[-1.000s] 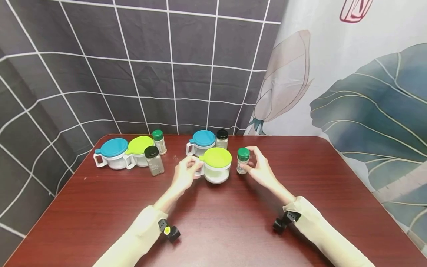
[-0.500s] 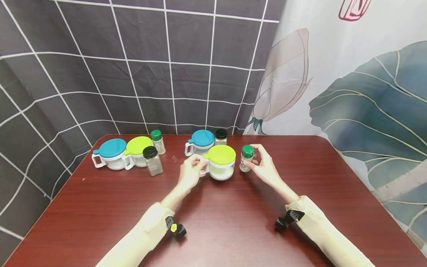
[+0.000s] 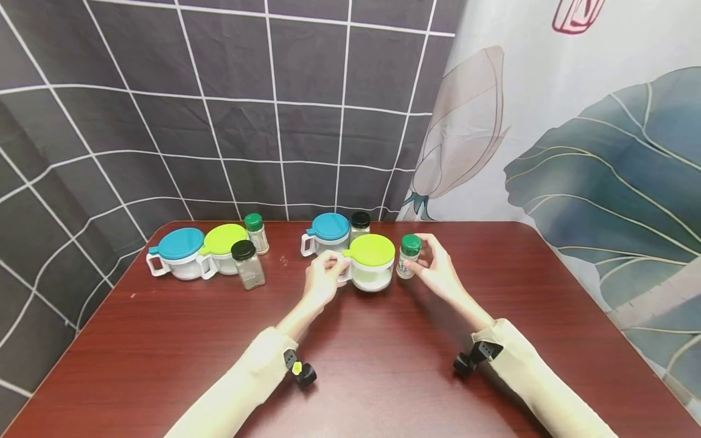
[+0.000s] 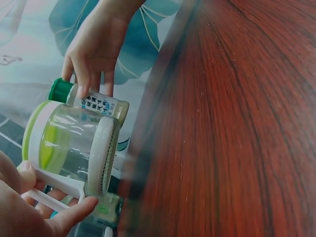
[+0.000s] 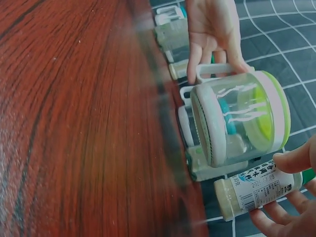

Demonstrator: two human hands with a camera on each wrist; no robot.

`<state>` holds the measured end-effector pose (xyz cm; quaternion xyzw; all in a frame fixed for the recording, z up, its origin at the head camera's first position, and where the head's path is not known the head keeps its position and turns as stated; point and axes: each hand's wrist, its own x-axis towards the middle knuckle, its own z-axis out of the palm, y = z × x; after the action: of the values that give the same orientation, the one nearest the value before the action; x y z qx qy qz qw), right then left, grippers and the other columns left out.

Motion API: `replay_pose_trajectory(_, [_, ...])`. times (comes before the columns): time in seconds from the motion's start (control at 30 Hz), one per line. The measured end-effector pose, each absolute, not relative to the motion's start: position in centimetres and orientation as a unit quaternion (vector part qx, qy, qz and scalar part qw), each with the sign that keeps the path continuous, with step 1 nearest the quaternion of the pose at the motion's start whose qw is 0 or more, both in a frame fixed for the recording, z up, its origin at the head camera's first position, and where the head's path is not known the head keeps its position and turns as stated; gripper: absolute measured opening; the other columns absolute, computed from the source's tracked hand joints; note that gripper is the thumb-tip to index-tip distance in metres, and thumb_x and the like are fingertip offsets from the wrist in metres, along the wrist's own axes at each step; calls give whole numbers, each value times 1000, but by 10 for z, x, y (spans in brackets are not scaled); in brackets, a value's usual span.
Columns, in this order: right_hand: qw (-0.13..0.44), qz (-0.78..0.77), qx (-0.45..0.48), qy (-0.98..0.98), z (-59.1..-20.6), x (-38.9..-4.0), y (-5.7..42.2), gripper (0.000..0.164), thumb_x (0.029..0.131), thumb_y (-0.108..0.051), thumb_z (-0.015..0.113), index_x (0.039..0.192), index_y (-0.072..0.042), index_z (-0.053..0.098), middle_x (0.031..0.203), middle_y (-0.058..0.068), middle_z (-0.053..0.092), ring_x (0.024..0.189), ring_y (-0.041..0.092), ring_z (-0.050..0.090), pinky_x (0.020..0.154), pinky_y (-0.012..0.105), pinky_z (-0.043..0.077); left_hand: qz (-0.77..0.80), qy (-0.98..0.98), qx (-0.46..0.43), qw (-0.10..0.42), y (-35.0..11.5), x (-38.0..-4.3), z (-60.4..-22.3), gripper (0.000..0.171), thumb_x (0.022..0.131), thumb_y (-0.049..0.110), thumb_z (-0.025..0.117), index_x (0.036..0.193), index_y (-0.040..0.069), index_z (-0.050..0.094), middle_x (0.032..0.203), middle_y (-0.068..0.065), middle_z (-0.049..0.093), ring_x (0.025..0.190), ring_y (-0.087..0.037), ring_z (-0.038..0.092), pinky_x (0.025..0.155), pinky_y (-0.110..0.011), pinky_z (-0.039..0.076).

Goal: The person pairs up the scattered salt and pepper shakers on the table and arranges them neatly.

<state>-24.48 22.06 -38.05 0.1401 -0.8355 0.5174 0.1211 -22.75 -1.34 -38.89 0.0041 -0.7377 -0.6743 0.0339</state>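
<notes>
My left hand (image 3: 323, 277) holds the white handle of a clear seasoning jar (image 3: 372, 278) with a lime-green lid, thumb near the lid and fingers through or under the handle. The jar is upright, and its see-through body looks empty in the left wrist view. To its right, my right hand (image 3: 440, 274) grips a small seasoning shaker (image 5: 261, 188) with a green cap, thumb on one side and fingers on the other. A printed white label wraps the shaker, and pale contents show at its base. Shaker and jar stand side by side, a narrow gap between them in the head view.
Behind the held jar are a blue-lidded jar (image 3: 330, 228) and a black-capped bottle (image 3: 360, 223). Farther left cluster another blue-lidded jar (image 3: 181, 245), a lime-lidded jar (image 3: 223, 240), a green-capped shaker (image 3: 257, 234) and a black-capped bottle (image 3: 249, 267). A tiled-pattern cloth (image 3: 306, 134) hangs behind the table.
Both hands have shifted rightward and slightly away from me, carrying the lime-lidded jar and the green-capped shaker with them. The grips look the same, and the other containers keep their places.
</notes>
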Motion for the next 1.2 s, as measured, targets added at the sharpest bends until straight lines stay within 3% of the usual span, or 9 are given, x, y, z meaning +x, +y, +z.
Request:
replay_pose_trajectory(0.13, [123, 517, 137, -836, -379, -246, 223, 48, 81, 9, 67, 124, 2, 49, 110, 24, 63, 96, 15, 60, 83, 22, 53, -676, -736, 6, 35, -9, -229, -390, 18, 93, 12, 62, 100, -4, 61, 106, -27, 68, 97, -32, 68, 73, -39, 59])
replay_pose_trajectory(0.37, [120, 508, 128, -843, -375, -246, 228, 49, 83, 9, 65, 128, 3, 47, 113, 26, 62, 101, 30, 60, 88, 39, 54, -684, -729, 10, 36, -4, -231, -390, 19, 93, 12, 62, 100, -6, 60, 105, -27, 68, 95, -31, 68, 72, -39, 59])
replay_pose_trajectory(0.47, [121, 505, 128, -845, -374, -249, 229, 50, 82, 9, 65, 128, 4, 47, 113, 26, 62, 101, 29, 60, 87, 34, 54, -687, -726, 14, 33, -1, -232, -389, 20, 93, 12, 62, 101, -6, 61, 105, -27, 67, 95, -32, 68, 72, -39, 59])
replay_pose_trajectory(0.6, [120, 508, 123, -844, -374, -251, 230, 51, 82, 9, 65, 129, 3, 47, 113, 25, 62, 97, 17, 59, 81, 19, 51, -689, -724, 17, 35, 3, -234, -388, 20, 92, 12, 63, 102, -5, 61, 105, -27, 68, 94, -30, 68, 72, -39, 59])
replay_pose_trajectory(0.7, [121, 506, 116, -846, -374, -252, 232, 50, 82, 8, 65, 129, 3, 47, 113, 25, 62, 94, 12, 57, 79, 14, 49, -687, -725, 18, 37, 6, -236, -387, 20, 92, 13, 63, 102, -4, 62, 104, -26, 68, 93, -29, 68, 71, -37, 60])
replay_pose_trajectory(0.93, [113, 520, 108, -839, -377, -255, 237, 53, 84, 8, 64, 132, 3, 43, 119, 25, 59, 107, 30, 59, 87, 21, 50, -677, -734, 23, 45, 11, -238, -385, 19, 92, 14, 64, 101, -3, 63, 102, -24, 69, 91, -26, 68, 71, -35, 60])
replay_pose_trajectory(1.0, [113, 525, 106, -837, -377, -256, 238, 53, 84, 8, 64, 132, 3, 42, 120, 25, 58, 108, 27, 59, 88, 20, 49, -677, -734, 23, 45, 13, -240, -385, 19, 91, 14, 64, 101, -3, 63, 101, -24, 69, 90, -25, 68, 71, -36, 60])
replay_pose_trajectory(1.07, [116, 526, 104, -836, -378, -258, 239, 53, 84, 8, 63, 132, 4, 42, 121, 25, 58, 104, 15, 59, 87, 17, 49, -678, -733, 23, 45, 15, -242, -386, 19, 91, 14, 64, 101, -3, 63, 100, -24, 69, 89, -24, 67, 71, -36, 60])
replay_pose_trajectory(1.2, [119, 523, 101, -838, -378, -261, 240, 51, 84, 8, 63, 131, 6, 43, 121, 26, 59, 107, 18, 60, 88, 19, 50, -681, -730, 24, 46, 19, -244, -385, 19, 91, 13, 65, 101, -3, 63, 98, -24, 69, 85, -21, 66, 71, -37, 59])
